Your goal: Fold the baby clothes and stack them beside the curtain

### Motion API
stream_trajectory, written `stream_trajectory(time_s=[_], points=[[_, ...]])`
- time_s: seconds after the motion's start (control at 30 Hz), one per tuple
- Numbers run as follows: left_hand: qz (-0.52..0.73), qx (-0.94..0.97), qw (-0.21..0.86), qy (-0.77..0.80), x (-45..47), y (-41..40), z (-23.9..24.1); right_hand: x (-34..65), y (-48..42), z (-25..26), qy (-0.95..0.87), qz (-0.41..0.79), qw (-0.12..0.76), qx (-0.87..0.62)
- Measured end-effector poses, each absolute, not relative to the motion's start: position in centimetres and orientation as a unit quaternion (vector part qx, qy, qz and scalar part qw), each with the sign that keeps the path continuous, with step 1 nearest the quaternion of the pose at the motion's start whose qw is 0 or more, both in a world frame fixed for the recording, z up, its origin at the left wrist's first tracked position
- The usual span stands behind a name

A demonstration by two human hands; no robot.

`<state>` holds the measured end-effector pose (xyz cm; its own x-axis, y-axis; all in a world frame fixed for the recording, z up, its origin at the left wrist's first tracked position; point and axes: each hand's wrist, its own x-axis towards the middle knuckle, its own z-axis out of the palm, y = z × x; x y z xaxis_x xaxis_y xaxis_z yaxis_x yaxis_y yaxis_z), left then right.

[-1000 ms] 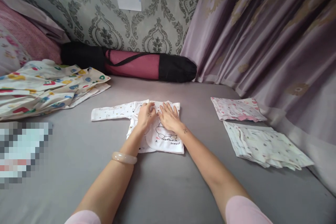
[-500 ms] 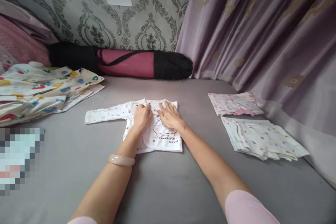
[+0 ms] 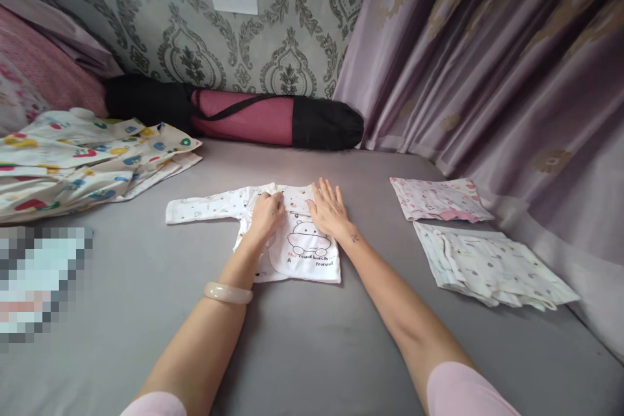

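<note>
A white baby shirt (image 3: 312, 266) with a cartoon car-like print and lettering lies flat on the grey sheet. One long sleeve stretches out to the left; on the right, the sleeve is folded across the top. My left hand (image 3: 268, 214), its wrist in a pale bangle, is closed with curled fingers on the cloth near the collar; its fingertips are partly hidden. Flat on the shirt's upper right edge, my right hand (image 3: 330, 209) has its fingers stretched out and pointing away from me.
Folded pink-patterned clothing (image 3: 439, 198) and folded pale clothing (image 3: 492, 266) lie at the right by the curtain (image 3: 419, 52). Colourful patterned cloth (image 3: 97, 162) is heaped at the left, above a blurred item (image 3: 39, 279). A black-and-pink rolled bag (image 3: 244, 118) lies along the wall.
My right hand has slid right, from the middle of the shirt to its right edge, uncovering more of the print. My left hand stays by the collar. The view has shifted slightly.
</note>
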<state>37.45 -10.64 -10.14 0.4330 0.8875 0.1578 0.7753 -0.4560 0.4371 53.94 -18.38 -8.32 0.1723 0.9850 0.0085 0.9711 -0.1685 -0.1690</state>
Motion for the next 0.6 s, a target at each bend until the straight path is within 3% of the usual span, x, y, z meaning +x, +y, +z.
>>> stream_trajectory(time_s=[0.3,0.5,0.6], points=[[0.175,0.757,0.354,0.521,34.6,-10.1,-6.5,53.5,-18.4,-9.7,-0.654,0.093,0.045,-0.750],[0.209,0.709,0.336,0.583,28.9,-8.2,-4.9,53.4,-17.5,-7.4,-0.641,0.138,-0.004,-0.755],[0.224,0.682,0.272,0.641,26.4,-7.3,-5.4,51.5,-16.4,-6.4,-0.652,0.112,0.024,-0.750]])
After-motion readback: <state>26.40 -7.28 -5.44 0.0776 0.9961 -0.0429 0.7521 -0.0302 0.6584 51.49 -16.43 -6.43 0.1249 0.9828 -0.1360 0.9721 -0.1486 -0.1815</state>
